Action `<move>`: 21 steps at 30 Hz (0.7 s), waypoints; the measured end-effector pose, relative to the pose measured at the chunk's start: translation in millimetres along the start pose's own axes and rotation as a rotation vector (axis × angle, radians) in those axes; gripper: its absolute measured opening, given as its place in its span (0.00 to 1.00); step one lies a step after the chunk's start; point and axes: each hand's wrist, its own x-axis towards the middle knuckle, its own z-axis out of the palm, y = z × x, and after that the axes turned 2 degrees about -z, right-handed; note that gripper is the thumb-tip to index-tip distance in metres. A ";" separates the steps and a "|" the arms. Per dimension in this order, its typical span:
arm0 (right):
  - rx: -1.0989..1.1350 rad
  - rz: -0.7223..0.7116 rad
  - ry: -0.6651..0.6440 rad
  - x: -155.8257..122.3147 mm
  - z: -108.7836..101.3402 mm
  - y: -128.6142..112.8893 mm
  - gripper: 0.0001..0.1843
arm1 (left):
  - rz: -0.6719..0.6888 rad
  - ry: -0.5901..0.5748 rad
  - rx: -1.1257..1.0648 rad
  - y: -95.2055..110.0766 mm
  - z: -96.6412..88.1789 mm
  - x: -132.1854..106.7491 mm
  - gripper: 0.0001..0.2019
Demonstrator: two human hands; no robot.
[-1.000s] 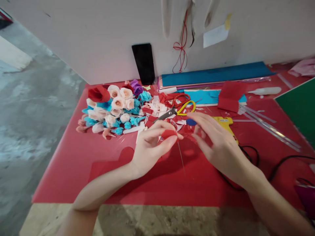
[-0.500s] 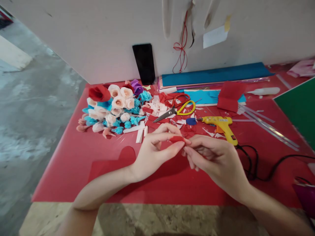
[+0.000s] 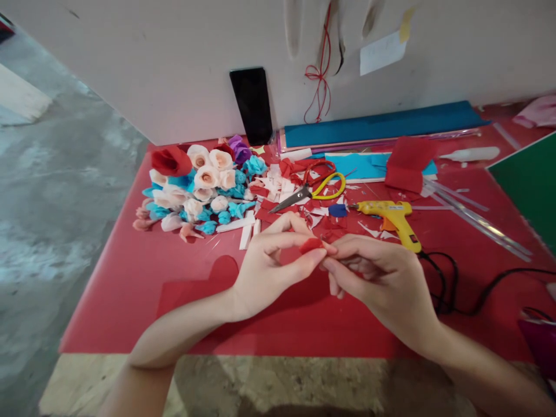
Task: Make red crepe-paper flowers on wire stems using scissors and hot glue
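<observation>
Between my two hands is a small piece of red crepe paper [image 3: 311, 245], partly hidden by fingers. My left hand [image 3: 278, 269] pinches it between thumb and fingers. The fingertips of my right hand [image 3: 373, 269] are closed on its right end and touch the left fingertips. Under my hands lies a flat red paper sheet [image 3: 186, 301], with a rounded red piece [image 3: 225, 269] at its upper edge. Just beyond are scissors [image 3: 304, 194] with one red and one yellow handle, and a yellow hot glue gun [image 3: 388, 215].
Handmade paper flowers [image 3: 204, 179] crowd the table's back left. Paper scraps [image 3: 278, 185] surround the scissors. A black phone [image 3: 252, 107] leans on the wall. Blue paper [image 3: 382, 127], clear glue sticks [image 3: 478, 220] and a white bottle [image 3: 471, 154] lie behind. The glue gun's cord [image 3: 486, 289] runs right.
My view has shifted slightly, so the table's things sit a little higher. Both hands keep their grip on the red paper, which shows slightly more above the left thumb.
</observation>
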 end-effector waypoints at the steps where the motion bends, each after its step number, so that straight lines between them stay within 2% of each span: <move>1: 0.013 0.007 0.007 0.0 0.3 0.3 0.04 | 0.006 -0.007 0.011 0.1 -0.5 -0.2 0.04; 12: 0.208 0.035 -0.059 0.0 -0.7 1.2 0.05 | 0.084 -0.069 0.088 1.0 -4.2 -0.1 0.07; 21: 0.291 0.047 -0.095 -2.6 -3.5 0.4 0.05 | 0.107 -0.122 0.024 4.6 -5.9 3.9 0.06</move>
